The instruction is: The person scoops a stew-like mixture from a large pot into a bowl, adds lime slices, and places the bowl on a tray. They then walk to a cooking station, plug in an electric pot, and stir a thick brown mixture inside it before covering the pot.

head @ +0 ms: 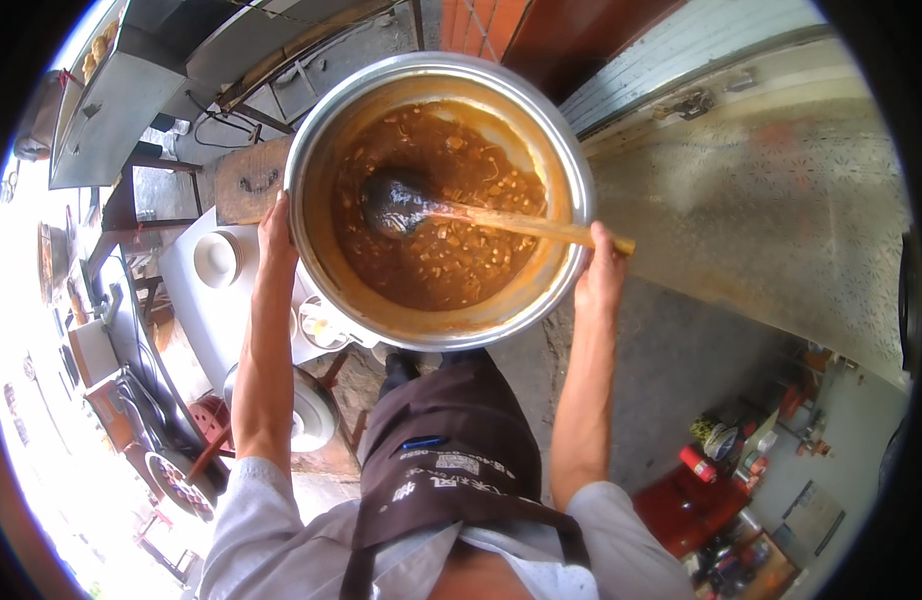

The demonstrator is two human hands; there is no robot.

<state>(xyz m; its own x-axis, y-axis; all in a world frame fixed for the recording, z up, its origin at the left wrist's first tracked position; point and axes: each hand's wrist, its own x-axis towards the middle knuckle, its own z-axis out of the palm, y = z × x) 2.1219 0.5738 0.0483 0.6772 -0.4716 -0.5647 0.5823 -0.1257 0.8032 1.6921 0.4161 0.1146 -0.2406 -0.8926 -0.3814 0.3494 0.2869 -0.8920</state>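
Observation:
Between my two hands is a large round metal pot, held out over the floor in front of me. My left hand grips its left side. On the right, my right hand holds the other side, its thumb against the wooden handle of a ladle. That ladle lies across the pot, its dark bowl sunk in a brown soup or stew with small pale pieces floating in it. My fingers beneath the pot are hidden from view.
To the left, a white table carries stacked bowls and a dish with pale contents. A wooden box with a handle stands beyond it. A patterned metal panel runs along the right. Red furniture with clutter stands lower right.

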